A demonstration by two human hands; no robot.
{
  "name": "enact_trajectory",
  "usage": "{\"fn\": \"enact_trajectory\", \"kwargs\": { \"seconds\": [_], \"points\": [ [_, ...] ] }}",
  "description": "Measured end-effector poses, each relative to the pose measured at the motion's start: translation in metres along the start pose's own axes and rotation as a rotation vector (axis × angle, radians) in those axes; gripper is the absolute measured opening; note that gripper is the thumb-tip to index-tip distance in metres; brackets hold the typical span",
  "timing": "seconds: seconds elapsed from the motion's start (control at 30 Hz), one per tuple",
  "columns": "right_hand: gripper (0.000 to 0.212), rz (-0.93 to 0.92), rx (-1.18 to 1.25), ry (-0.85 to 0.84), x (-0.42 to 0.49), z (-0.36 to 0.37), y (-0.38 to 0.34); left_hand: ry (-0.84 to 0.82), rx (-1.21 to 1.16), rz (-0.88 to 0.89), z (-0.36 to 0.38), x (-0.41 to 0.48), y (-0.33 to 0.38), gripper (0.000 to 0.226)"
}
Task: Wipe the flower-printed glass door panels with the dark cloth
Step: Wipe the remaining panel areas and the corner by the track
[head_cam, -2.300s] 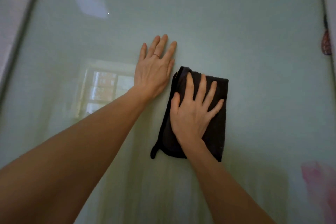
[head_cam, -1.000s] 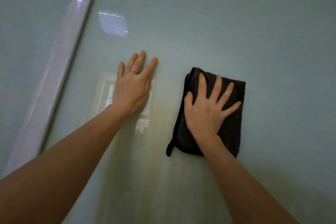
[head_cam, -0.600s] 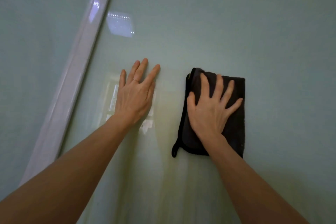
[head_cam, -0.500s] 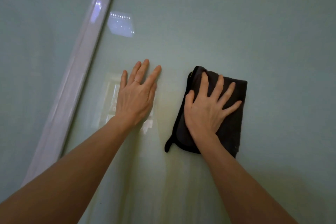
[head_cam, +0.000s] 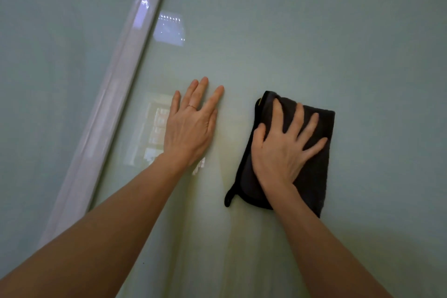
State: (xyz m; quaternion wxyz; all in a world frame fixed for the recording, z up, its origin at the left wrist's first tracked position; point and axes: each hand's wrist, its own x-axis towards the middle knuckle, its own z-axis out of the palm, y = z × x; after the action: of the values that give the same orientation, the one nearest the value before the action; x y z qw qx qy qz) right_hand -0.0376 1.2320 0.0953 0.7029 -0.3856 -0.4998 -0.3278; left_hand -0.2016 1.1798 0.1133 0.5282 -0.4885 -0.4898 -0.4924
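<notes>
Compared with half a second ago, the white frame strip, both hands and the cloth all sit a little farther right in the view, with the gap between the hands unchanged. The pink flower print that showed at the right edge in the oldest frame is out of view.

The pale green glass door panel point(head_cam: 314, 31) fills most of the view, and no print shows on the part seen here. A neighbouring panel point(head_cam: 48, 55) lies to its left, and the white frame strip point(head_cam: 113, 94) slants between the two. Both bare forearms reach up from the bottom edge.

The dark cloth point(head_cam: 314, 184) lies folded and flat against the glass, right of centre and well apart from the frame strip. A small loop point(head_cam: 228, 198) hangs at its lower left corner. The right hand point(head_cam: 278, 152) presses on the cloth with its palm down, its fingers straight and spread wide and its thumb near the cloth's left edge. The left hand point(head_cam: 191, 130) rests flat on the bare glass just beside the cloth, not touching it, with its fingers straight and close together.

A window reflection point(head_cam: 157, 128) shows on the glass behind the left hand, and a dimmer lamp reflection point(head_cam: 170, 30) shows higher up by the strip. A thin ring point(head_cam: 192, 106) sits on one finger of the left hand.
</notes>
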Motion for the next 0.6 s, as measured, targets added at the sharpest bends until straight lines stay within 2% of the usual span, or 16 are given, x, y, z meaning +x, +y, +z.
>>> {"fn": "enact_trajectory", "kwargs": {
  "seconds": [0.07, 0.17, 0.3, 0.37, 0.47, 0.53, 0.6],
  "points": [
    [0.057, -0.058, -0.004, -0.009, -0.012, -0.001, -0.015, 0.009, -0.001, 0.002, -0.001, -0.001, -0.001, 0.052],
    [0.057, -0.254, -0.010, -0.057, -0.035, -0.004, -0.026, -0.007, -0.011, 0.005, -0.003, -0.001, 0.000, 0.052],
    [0.057, -0.382, 0.019, -0.077, -0.033, -0.009, -0.006, -0.025, -0.006, -0.001, -0.005, -0.002, 0.000, 0.052],
    [0.058, -0.331, 0.018, -0.048, -0.027, -0.011, 0.016, -0.016, -0.019, -0.014, -0.005, -0.002, 0.002, 0.051],
    [0.059, -0.107, -0.031, -0.007, -0.018, -0.010, 0.040, -0.008, -0.033, -0.016, -0.004, -0.002, 0.003, 0.048],
    [0.059, 0.024, -0.040, -0.014, -0.017, -0.008, 0.032, 0.000, -0.034, -0.016, -0.003, -0.002, 0.003, 0.049],
    [0.059, 0.033, -0.038, -0.007, -0.027, -0.009, 0.011, 0.006, -0.029, -0.013, -0.003, -0.002, 0.002, 0.050]
  ]
}}
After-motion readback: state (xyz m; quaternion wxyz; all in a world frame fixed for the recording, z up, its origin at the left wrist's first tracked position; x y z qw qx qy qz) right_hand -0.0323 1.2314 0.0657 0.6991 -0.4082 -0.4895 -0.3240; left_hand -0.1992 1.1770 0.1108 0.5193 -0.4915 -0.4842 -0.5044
